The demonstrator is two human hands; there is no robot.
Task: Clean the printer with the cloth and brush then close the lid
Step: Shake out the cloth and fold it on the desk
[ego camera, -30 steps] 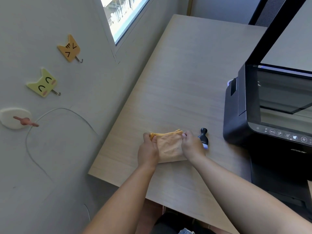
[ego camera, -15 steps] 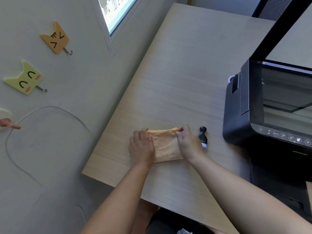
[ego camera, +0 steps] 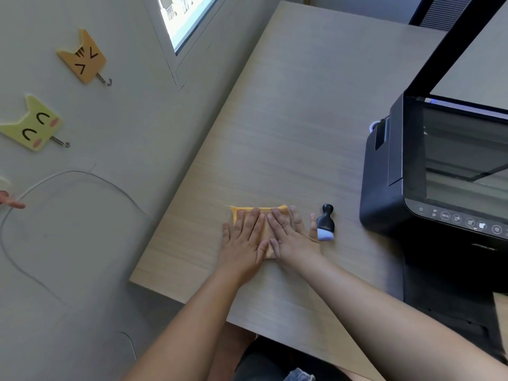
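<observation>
A folded orange cloth (ego camera: 264,213) lies flat on the wooden table (ego camera: 288,127). My left hand (ego camera: 244,240) and my right hand (ego camera: 291,235) both press down on it with straight fingers, side by side, covering most of it. Just right of my right hand stands a small black brush (ego camera: 325,221) with pale bristles, untouched. The black printer (ego camera: 428,174) sits at the right with its scanner lid (ego camera: 453,42) raised and the glass exposed.
The wall on the left carries two cat-shaped hooks (ego camera: 82,57) and a thin white cable (ego camera: 82,174). A window (ego camera: 187,17) is at the top. The table's near edge runs just below my forearms.
Both hands pinched the cloth's edges while folding it; now they lie flat on top of it, pressing it down. The brush and printer have not moved.
</observation>
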